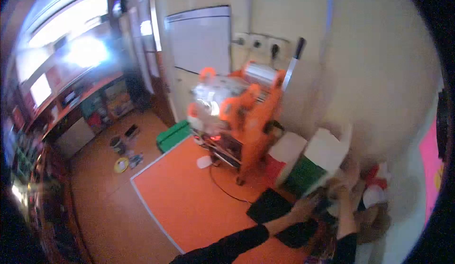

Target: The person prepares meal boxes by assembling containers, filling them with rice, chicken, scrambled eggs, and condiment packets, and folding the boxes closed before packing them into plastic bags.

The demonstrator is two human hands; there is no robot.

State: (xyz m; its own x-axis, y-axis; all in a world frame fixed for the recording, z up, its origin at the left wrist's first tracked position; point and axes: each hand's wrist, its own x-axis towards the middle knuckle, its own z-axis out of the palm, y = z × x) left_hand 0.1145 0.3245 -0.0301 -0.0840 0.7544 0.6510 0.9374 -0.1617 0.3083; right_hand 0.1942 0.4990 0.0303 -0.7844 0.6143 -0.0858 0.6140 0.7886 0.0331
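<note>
"Where were the two hands?"

"Over at the right side of the table [161, 188], towards the wall [379, 74]. The left hand [304, 209] reached in from the near edge, and the right hand [345, 194] was just beside it, farther right."

"And the thing they were busy with?"

"A dark item [322, 199] — too blurred to name — lay between them, right at the left hand's fingertips and just left of the right hand."

"Did either hand grasp it?"

"I couldn't tell. The fingers of both were smeared, so neither grip could be read."

"What stood around them?"

"A green-and-white box [305, 174] was just beyond the left hand, with a red-and-white box [280, 157] on its left. One black flat piece [269, 206] lay left of that hand, and another black piece [298, 234] lay below its wrist. A red-and-white item [376, 188] was to the right of the right hand."

"And the orange machine [253, 121]?"

"Well apart from the hands, towards the table's far edge — its black-handled lever [293, 64] pointed up, and a thin cable [220, 188] ran towards the first black piece."
</note>
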